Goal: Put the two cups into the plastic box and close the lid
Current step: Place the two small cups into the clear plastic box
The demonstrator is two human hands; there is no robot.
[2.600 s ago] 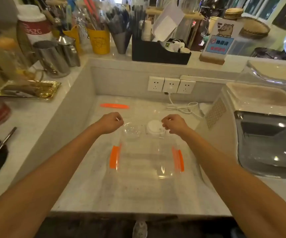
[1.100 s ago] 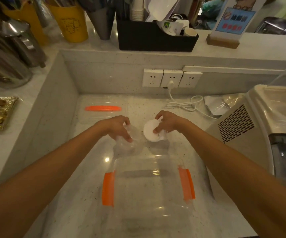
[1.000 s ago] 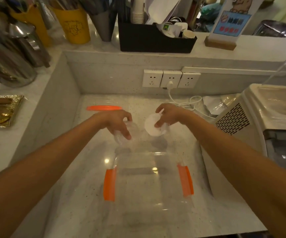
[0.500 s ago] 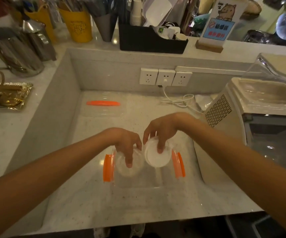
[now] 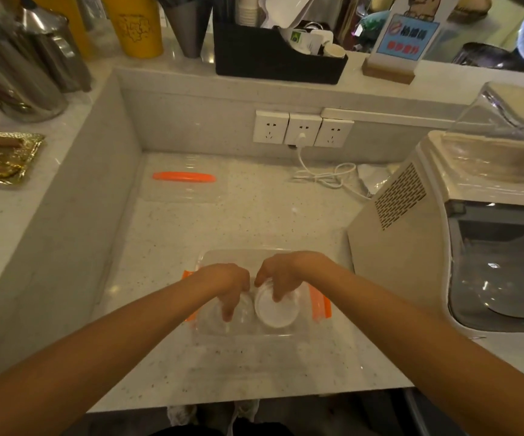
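A clear plastic box (image 5: 318,306) with orange side clips sits on the lower counter in front of me. Inside it, on the left, stands a clear cup (image 5: 211,320) with my left hand (image 5: 227,283) gripping it from above. Beside it on the right is a white cup (image 5: 274,311), held at its rim by my right hand (image 5: 281,275). Both hands are down inside the box. The box's clear lid (image 5: 185,187), with an orange strip, lies flat at the back left of the counter.
A beige machine (image 5: 462,234) stands close to the right of the box. A white cable (image 5: 326,176) runs from the wall sockets (image 5: 303,129). Raised counter ledges on the left and back carry metal jugs (image 5: 18,70), a yellow cup (image 5: 138,23) and a black organiser (image 5: 278,53).
Both hands took the cups from behind the box and lowered them into it. Since half a second ago the cups sit deeper in the box.
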